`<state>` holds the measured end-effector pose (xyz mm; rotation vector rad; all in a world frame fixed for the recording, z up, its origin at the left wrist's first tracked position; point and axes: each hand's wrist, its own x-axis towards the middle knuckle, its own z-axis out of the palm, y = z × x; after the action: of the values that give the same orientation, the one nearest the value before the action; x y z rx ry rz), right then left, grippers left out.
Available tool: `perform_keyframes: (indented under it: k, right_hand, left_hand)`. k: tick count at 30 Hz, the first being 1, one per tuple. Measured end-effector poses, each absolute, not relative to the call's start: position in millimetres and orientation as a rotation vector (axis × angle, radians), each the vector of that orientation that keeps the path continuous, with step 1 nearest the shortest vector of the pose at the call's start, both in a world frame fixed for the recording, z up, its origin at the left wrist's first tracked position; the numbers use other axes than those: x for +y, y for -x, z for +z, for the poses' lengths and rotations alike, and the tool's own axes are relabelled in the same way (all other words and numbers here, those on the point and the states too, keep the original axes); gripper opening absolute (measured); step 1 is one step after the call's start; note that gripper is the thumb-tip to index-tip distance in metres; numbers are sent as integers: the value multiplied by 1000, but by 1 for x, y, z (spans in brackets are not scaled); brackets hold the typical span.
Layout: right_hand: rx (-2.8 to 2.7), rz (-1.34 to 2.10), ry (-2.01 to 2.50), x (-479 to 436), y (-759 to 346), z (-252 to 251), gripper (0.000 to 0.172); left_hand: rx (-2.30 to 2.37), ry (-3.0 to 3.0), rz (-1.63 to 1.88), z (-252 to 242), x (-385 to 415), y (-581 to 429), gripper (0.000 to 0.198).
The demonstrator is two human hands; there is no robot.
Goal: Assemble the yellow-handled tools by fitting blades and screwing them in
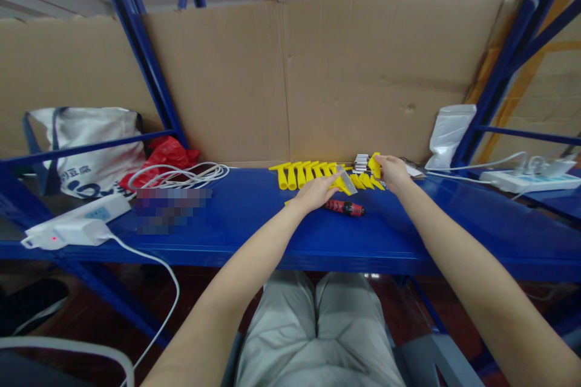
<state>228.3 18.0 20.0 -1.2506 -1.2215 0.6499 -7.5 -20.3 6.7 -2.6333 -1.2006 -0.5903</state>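
Head: blue shelf, cardboard beyond hands

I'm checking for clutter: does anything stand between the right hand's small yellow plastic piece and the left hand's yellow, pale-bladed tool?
Small, flat yellow plastic pieces lie on the blue tabletop between the right hand and the left hand, with a white-and-dark stack just behind those pieces. One view cannot show whether they obstruct.

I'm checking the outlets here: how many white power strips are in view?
2. The left power strip lies in front of the cloth bag; the right power strip is at the picture's far right. Others may be hidden.
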Motion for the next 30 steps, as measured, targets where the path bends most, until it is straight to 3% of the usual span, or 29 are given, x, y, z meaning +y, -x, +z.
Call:
perform_keyframes:
  k: [4, 8, 20, 30]
  right_hand:
    - [-1186, 923, 1141, 0, -208, 28, 20]
    - [-1247, 962, 1140, -13, -190, 35, 15]
    - [-1596, 630, 1254, -20, -171, 30, 33]
    - [-1650, 520, 1269, -9, -178, 27, 39]
  left_hand:
    - [-1232, 2633, -620, 7, -21, 7, 56]
    - [-1257, 2653, -693, 7, -20, 7, 56]
    - [-1274, 2658, -749, 5, -17, 5, 51]
    - [-1185, 2739, -778, 9, -25, 1, 34]
